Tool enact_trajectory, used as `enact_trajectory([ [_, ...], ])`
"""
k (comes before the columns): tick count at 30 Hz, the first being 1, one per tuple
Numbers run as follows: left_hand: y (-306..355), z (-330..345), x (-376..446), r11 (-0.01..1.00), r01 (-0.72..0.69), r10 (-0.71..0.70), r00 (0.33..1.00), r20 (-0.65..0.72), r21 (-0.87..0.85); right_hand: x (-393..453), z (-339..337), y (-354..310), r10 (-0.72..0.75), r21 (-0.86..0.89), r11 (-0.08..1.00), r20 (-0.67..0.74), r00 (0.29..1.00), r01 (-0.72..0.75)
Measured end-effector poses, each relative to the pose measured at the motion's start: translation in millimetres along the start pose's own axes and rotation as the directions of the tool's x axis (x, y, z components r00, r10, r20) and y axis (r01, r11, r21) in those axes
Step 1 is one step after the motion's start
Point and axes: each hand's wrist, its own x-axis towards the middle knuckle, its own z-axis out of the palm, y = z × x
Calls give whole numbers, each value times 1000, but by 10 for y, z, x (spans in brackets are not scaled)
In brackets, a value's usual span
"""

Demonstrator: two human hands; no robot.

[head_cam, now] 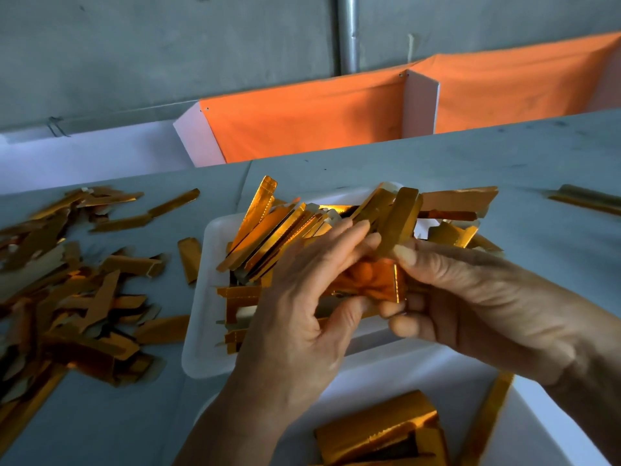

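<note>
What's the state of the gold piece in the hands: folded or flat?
Folded. The gold piece has one end bent up at a crease; the left hand and right hand pinch it above the tray.

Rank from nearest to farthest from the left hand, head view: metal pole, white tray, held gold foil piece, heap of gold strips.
1. Gold foil piece, gripped in the left hand.
2. White tray, just beneath.
3. Heap of gold strips, off to the left.
4. Metal pole, upright at the far back.
</note>
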Motion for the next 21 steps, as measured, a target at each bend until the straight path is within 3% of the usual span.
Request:
enact_trajectory([
  [4,7,-4,13,998,-17,17,1000,-16,58,-21,73,-32,-77,-103,992,-40,996,72],
  [6,-6,-12,21,994,47,-58,992,-112,-98,-14,145,-29,-124,-342,936,-108,986,80],
  [9,-21,-8,41,907,132,-215,962,-170,-400,-1,230,44,-233,-771,637,-191,954,2],
  [11,-35,16,52,884,142,-230,962,-150,-445,15,313,122,-311,-883,469,-173,935,-8],
  [13,-31,24,48,889,136,-216,967,-138,-437,31,383,189,-338,-928,372,-116,934,20],
  [15,-33,7,33,909,117,-190,971,-146,-401,37,382,187,-310,-931,364,-116,944,5],
  [17,-31,4,22,937,103,-163,975,-154,-335,29,316,127,-293,-904,425,-174,940,-35],
  [20,43,66,23,968,101,-127,987,-99,-229,32,215,81,-232,-709,705,-207,951,17],
  [21,75,97,25,979,89,-107,990,-91,-181,45,198,95,-223,-655,754,-201,954,38],
])
